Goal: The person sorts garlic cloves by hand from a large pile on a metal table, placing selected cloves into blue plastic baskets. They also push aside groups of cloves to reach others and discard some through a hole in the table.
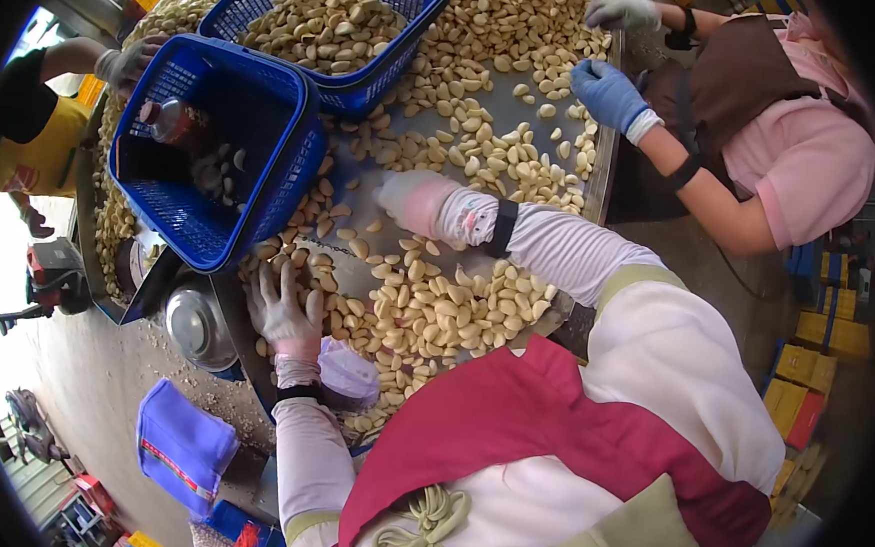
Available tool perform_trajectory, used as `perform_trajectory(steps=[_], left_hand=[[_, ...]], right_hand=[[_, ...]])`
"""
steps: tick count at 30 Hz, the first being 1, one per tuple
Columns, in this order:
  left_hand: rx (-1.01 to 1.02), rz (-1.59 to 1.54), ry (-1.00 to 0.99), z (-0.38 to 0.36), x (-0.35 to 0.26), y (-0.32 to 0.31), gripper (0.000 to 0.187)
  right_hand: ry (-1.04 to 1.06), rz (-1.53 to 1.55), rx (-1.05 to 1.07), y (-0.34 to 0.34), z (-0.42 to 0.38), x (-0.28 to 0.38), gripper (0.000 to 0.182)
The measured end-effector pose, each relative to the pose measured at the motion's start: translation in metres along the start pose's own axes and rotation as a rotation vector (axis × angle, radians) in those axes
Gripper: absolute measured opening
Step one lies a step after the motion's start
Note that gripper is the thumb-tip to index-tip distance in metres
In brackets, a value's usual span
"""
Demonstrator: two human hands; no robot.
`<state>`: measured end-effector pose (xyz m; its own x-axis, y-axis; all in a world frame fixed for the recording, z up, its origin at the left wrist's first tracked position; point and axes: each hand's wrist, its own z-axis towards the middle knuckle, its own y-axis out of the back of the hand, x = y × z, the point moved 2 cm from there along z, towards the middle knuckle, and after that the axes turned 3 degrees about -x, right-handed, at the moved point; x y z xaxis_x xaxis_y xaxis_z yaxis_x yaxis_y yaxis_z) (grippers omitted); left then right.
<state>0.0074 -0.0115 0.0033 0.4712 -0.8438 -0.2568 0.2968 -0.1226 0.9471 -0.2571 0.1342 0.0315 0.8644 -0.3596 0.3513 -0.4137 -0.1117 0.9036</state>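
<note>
While both hands [287, 314] [414, 202] reach among pale cloves [440, 309], two blue baskets [280, 194] [368, 97]

I log one feed: the head camera, worn above the apron [509, 408], looks steeply down and forward at the pale cloves [446, 304] on the table [509, 85], close range, wide round field.

Blue baskets [219, 155], seemingly cream pieces [435, 313].

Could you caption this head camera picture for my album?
Two gloved hands among pale cloves on a table, beside blue baskets.
</note>
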Motion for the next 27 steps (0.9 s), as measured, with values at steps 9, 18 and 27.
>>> perform_trajectory(steps=[9,18,27], left_hand=[[-0.046,0.064,-0.028,0.001,-0.003,0.002,0.058],[-0.152,0.164,-0.027,0.005,-0.012,-0.005,0.062],[0.078,-0.174,-0.320,0.004,-0.142,0.029,0.030]], right_hand=[[-0.072,0.731,-0.538,0.122,-0.047,0.003,0.039],[-0.041,0.047,0.476,-0.011,-0.097,-0.001,0.025],[-0.109,0.431,0.155,-0.003,-0.095,0.044,0.030]])
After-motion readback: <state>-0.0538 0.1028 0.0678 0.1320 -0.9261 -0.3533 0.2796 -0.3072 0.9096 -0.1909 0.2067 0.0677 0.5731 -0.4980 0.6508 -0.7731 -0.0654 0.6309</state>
